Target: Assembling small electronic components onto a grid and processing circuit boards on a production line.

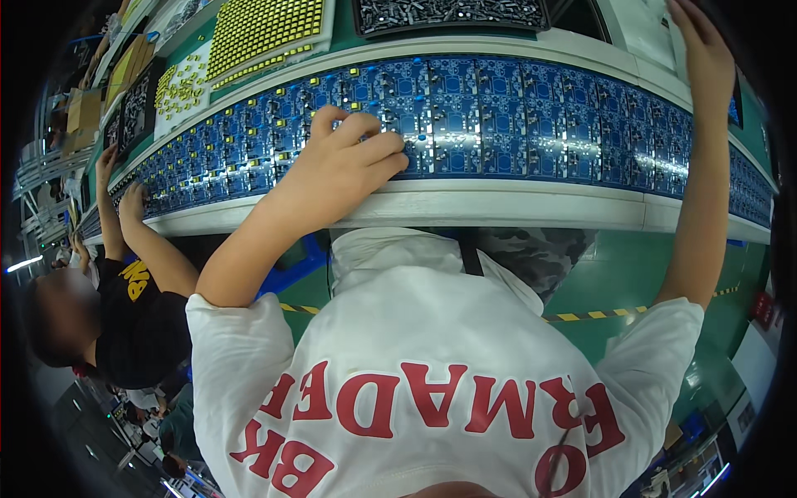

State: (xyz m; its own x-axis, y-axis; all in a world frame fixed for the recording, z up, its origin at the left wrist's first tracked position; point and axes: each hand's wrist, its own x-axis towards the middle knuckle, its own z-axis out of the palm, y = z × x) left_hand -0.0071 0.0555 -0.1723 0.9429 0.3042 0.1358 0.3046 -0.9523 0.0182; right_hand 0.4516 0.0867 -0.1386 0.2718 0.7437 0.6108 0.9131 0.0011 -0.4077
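Note:
A long row of blue circuit boards (pixel 498 124) runs across the bench in front of me. My left hand (pixel 357 149) rests over the boards with its fingers curled down and drawn together. Whatever the fingertips pinch, if anything, is hidden beneath them. Small blue parts (pixel 422 138) stand on the boards just right of that hand, and yellow parts (pixel 355 105) sit on boards beyond and left of it. My right hand (pixel 704 33) reaches past the rail at the far right, over a white surface. Its visible fingers are stretched and apart; their tips leave the picture.
A pale rail (pixel 432 197) borders the boards on the near side. Behind them lie a block of yellow parts (pixel 261 33), loose yellow parts (pixel 183 91) and a black tray (pixel 361 25) of small dark metallic parts. A co-worker (pixel 137 307) works at the left, hands over the same row.

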